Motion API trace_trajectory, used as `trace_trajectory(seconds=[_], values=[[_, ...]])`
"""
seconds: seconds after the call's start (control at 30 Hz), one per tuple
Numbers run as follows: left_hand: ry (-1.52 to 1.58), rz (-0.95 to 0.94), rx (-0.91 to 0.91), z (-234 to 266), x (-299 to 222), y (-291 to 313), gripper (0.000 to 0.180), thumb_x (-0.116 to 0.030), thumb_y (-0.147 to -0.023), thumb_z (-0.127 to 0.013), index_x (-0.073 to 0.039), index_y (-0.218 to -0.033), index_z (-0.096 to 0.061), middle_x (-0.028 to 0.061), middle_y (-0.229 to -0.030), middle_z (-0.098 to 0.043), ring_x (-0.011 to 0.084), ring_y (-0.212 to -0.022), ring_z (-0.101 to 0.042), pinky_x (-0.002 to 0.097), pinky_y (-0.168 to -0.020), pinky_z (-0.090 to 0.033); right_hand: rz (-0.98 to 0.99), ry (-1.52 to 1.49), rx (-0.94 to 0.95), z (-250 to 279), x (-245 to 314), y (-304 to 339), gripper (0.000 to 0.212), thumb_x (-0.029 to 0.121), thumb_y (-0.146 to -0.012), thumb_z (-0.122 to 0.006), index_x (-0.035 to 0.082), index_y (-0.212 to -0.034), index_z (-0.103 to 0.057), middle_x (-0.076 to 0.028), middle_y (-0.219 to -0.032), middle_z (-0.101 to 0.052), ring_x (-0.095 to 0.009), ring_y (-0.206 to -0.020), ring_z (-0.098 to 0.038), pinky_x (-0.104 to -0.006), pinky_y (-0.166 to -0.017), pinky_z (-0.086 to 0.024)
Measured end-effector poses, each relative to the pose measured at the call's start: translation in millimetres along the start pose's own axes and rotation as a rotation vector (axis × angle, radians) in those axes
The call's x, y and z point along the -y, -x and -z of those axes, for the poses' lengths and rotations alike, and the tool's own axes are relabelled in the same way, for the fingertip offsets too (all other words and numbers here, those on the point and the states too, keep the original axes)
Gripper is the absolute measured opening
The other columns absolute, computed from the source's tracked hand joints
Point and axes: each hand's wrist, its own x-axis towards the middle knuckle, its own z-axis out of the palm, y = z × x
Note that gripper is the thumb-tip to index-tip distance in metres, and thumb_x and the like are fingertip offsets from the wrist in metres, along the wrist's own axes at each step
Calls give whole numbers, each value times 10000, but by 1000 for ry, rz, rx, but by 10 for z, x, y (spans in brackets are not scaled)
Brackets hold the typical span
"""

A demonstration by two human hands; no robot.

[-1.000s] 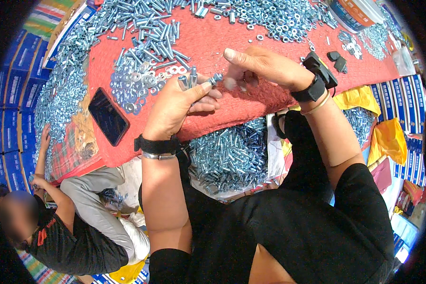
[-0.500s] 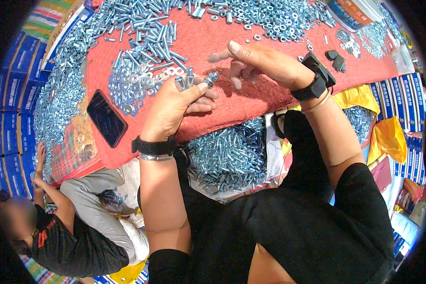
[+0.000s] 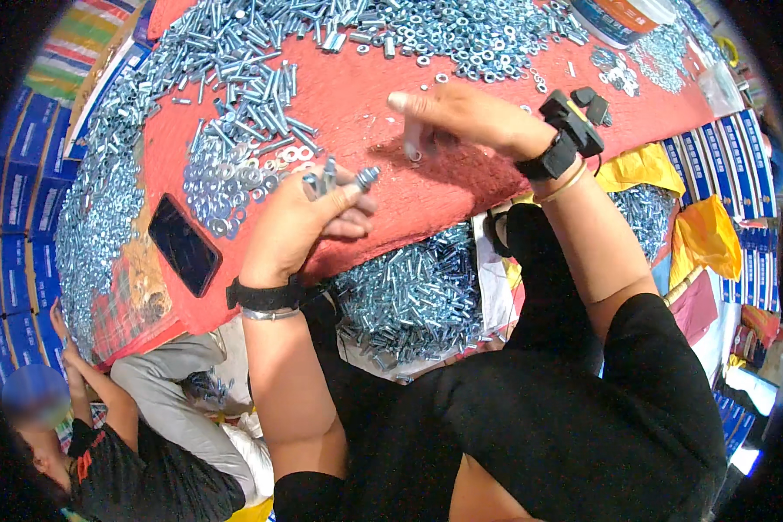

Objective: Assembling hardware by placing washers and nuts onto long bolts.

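My left hand (image 3: 300, 217) is closed around a few silvery bolts. One of these bolts (image 3: 367, 178) sticks out past the thumb and seems to carry washers or a nut near its end; the others point up between thumb and fingers. To the right, my right hand (image 3: 474, 117) hovers over the red cloth (image 3: 357, 104), thumb stretched out and fingers bent down, apart from the thumb. A small ring (image 3: 416, 157) shows by its blurred fingertips; whether they touch it I cannot tell. Flat washers (image 3: 222, 187) lie in a pile left of my left hand.
Bolts (image 3: 265, 100) and nuts (image 3: 496, 39) are heaped along the far side. A phone (image 3: 184, 244) lies at the left. Below the cloth's edge sits a mass of bolts (image 3: 409, 296). A tub (image 3: 622, 19) stands far right. Another person (image 3: 148, 452) sits lower left.
The whole view has shifted a little, with the scene moving left. My left hand keeps the bolts. My right hand's fingers have drawn down, its thumb still apart.
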Motion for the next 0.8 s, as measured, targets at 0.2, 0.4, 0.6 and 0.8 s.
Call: trace_trajectory(seconds=[0.2, 0.4, 0.6, 0.8], values=[[-189, 230, 486, -179, -65, 44, 251, -151, -894, -577, 5, -1091, -594, 114, -925, -667, 160, -731, -661, 257, -627, -534, 93, 909, -743, 212, -610, -202, 181, 294, -787, -650, 149, -877, -709, -125, -824, -656, -349, -774, -634, -434, -691, -510], [-52, 56, 190, -110, 11, -51, 259, -139, -901, -567, 27, -1100, -569, 126, -957, -656, 172, -774, -663, 257, -667, -547, 50, 966, -663, 232, -704, -251, 188, 231, -743, -672, 126, -894, -714, -120, -828, -652, -332, -772, -641, -428, -690, -511], [269, -70, -98, 56, 33, -89, 301, -116, -908, -563, 63, -1145, -513, 159, -974, -645, 202, -822, -667, 253, -710, -563, 432, 630, -265, 130, -459, -152, 169, 183, -735, -722, 48, -831, -692, -118, -748, -629, -283, -695, -619, -358, -636, -493], [252, -54, -116, 18, 4, -95, 293, -110, -911, -561, 65, -1142, -517, 158, -978, -643, 200, -829, -668, 237, -713, -565, 466, 709, -45, -50, -343, -18, 231, 125, -699, -701, 79, -924, -674, -94, -836, -626, -296, -737, -613, -376, -640, -491]])
